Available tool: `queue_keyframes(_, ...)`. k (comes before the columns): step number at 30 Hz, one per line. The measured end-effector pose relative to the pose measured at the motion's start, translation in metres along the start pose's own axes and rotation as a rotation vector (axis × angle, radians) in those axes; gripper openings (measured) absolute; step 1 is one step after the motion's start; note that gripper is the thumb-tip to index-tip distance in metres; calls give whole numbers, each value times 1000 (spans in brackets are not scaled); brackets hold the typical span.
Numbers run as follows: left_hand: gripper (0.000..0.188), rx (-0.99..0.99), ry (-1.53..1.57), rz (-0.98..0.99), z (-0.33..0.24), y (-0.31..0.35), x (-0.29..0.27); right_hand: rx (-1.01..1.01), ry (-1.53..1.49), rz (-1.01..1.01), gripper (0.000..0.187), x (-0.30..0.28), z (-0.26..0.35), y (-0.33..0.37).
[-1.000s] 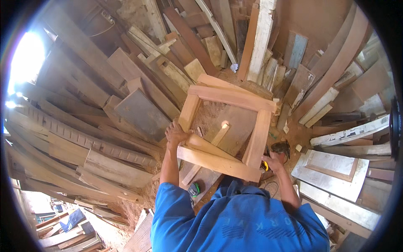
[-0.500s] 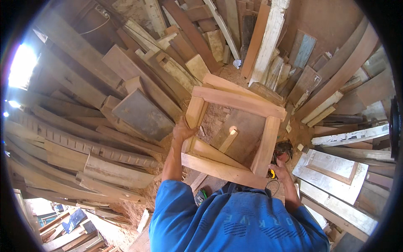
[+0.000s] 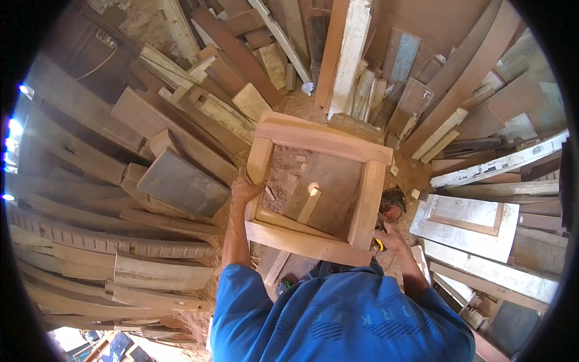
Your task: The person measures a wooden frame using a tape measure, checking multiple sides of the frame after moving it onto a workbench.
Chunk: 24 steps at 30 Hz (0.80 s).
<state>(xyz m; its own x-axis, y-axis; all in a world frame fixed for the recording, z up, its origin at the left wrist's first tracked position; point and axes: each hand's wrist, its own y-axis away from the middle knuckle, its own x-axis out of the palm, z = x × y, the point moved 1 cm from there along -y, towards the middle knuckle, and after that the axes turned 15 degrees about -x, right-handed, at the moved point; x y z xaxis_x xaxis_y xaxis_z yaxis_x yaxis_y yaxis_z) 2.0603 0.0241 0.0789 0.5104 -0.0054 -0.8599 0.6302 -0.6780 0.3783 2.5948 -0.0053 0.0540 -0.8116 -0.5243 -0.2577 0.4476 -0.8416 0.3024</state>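
A rectangular wooden frame [image 3: 322, 140] of light reddish boards is held up in front of me, tilted, with its middle open. My left hand [image 3: 244, 190] is closed around its left side board. Close beside the lower right corner, my right hand [image 3: 392, 237] is curled around a black-and-yellow hand tool [image 3: 379, 244]; the frame partly hides it, so its exact kind is unclear. Through the opening show a narrow light stick [image 3: 309, 206], a small round pale piece [image 3: 313, 187] and wood shavings [image 3: 283, 166] below.
Planks and offcuts [image 3: 175, 247] lean and lie in stacks all round. A dark grey panel [image 3: 184, 184] stands at the left. To the right lies a whitish panel door [image 3: 464, 223], and a dark red-and-black object [image 3: 393, 205] sits beyond my right hand.
My view has turned, so the surroundings sit differently in it. The wooden frame has tilted slightly, showing less of its inner lower edge. Both hands keep their holds.
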Motion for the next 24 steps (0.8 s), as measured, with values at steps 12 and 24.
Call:
queue_keyframes(12,92,-175,330,343,48,-73,24,173,-379,-60,43,19,53,-1)
queue_keyframes(24,79,-156,337,446,-28,-38,5,376,-768,-159,29,28,22,32)
